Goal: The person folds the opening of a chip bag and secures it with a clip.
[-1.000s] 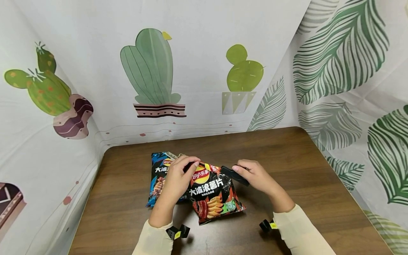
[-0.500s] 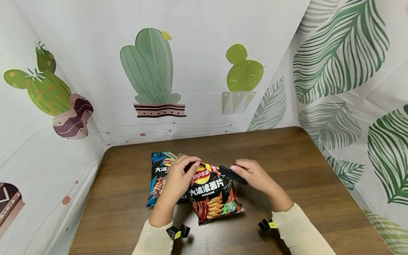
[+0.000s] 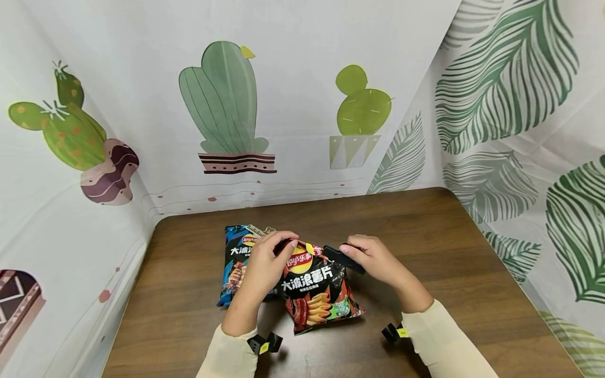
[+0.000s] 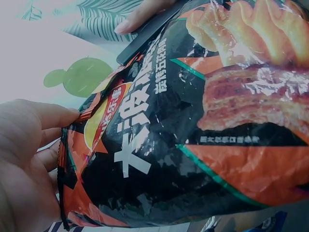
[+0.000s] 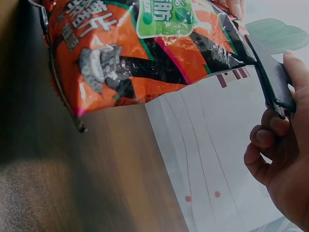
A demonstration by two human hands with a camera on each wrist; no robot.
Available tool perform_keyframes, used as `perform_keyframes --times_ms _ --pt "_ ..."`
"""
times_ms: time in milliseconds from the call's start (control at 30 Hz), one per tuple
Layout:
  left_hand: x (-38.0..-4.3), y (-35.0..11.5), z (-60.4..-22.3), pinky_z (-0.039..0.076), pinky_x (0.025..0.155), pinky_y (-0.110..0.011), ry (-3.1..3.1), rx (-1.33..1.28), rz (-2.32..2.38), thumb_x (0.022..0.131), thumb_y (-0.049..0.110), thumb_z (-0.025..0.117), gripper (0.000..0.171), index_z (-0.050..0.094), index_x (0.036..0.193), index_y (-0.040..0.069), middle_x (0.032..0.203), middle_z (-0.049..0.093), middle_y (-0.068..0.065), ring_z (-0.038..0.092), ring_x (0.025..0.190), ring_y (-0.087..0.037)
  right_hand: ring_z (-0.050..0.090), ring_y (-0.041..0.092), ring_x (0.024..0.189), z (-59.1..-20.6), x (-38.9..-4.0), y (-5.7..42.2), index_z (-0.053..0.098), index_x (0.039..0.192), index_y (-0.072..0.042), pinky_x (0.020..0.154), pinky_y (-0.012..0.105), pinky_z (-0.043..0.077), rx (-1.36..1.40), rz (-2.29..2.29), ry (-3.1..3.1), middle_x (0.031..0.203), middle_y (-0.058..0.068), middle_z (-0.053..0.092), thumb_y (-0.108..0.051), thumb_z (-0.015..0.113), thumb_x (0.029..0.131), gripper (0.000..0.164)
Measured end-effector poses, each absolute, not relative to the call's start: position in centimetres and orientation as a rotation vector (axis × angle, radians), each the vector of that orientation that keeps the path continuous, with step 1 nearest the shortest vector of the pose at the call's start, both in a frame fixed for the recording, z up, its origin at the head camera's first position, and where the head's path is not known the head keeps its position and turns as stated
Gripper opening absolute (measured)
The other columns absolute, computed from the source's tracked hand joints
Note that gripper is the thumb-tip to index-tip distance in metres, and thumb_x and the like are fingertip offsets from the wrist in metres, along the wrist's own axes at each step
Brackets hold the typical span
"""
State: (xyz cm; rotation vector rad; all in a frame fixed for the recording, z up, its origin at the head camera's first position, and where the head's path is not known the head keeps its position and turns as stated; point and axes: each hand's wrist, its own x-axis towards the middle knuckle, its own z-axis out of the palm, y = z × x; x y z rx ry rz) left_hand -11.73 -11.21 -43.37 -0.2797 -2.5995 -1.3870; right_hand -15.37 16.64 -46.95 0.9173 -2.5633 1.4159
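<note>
A black and orange bag of potato chips [image 3: 312, 299] hangs tilted in front of me, its top edge up. My left hand [image 3: 267, 262] pinches the top left of the bag between thumb and fingers. In the left wrist view, the thumb and fingers [image 4: 53, 116] press the crimped edge. My right hand [image 3: 378, 257] grips a black, clamp-like bag sealer [image 3: 346, 259], thumb on top and fingers curled below. The sealer [image 5: 270, 72] sits over the top right edge of the bag, its jaws around the foil.
A blue bag of chips [image 3: 236, 262] lies on the brown wooden table [image 3: 189, 331], partly behind the left hand. A thin pale strip with ruler-like marks [image 3: 256, 230] lies at its top. A white curtain [image 3: 302, 105] with printed cacti hangs behind the table.
My right hand and the sealer have slid slightly left along the top edge of the chip bag. The left hand and the bag have hardly moved.
</note>
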Motion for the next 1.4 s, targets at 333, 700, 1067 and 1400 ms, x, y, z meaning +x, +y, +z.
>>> perform_keyframes --times_ms 333,700,1067,1400 --pt "-11.7 -11.0 -43.4 0.052 0.093 -0.043 -2.595 -0.274 -1.416 0.099 0.029 0.067 0.011 0.073 0.106 0.024 0.107 0.072 0.006 0.065 0.103 -0.015 0.040 0.004 0.064 -47.0 -15.4 16.3 0.046 0.067 -0.021 0.058 0.022 0.036 0.922 1.397 -2.571 0.068 -0.011 0.041 -0.016 0.064 0.100 0.037" --pt "-11.6 -11.0 -43.5 0.052 0.091 -0.041 -2.595 -0.298 -1.423 0.099 0.030 0.066 0.011 0.074 0.106 0.026 0.106 0.072 0.007 0.065 0.101 -0.013 0.036 0.003 0.063 -46.8 -15.4 16.0 0.043 0.067 -0.020 0.058 0.022 0.033 0.924 1.377 -2.579 0.068 -0.012 0.036 -0.018 0.063 0.100 0.039" --pt "-11.7 -10.9 -43.4 0.048 0.100 -0.047 -2.600 -0.309 -1.393 0.100 0.030 0.066 0.014 0.075 0.107 0.023 0.106 0.073 0.006 0.066 0.104 -0.018 0.035 0.002 0.063 -46.7 -15.6 15.7 0.044 0.067 -0.020 0.057 0.022 0.034 0.935 1.360 -2.579 0.068 -0.011 0.038 -0.019 0.063 0.101 0.038" --pt "-11.7 -10.7 -43.3 0.049 0.097 -0.045 -2.612 -0.321 -1.375 0.100 0.030 0.065 0.015 0.075 0.108 0.023 0.107 0.072 0.006 0.064 0.105 -0.018 0.036 0.003 0.063 -46.4 -15.7 15.3 0.045 0.067 -0.022 0.058 0.022 0.034 0.936 1.345 -2.579 0.068 -0.012 0.039 -0.020 0.063 0.101 0.038"
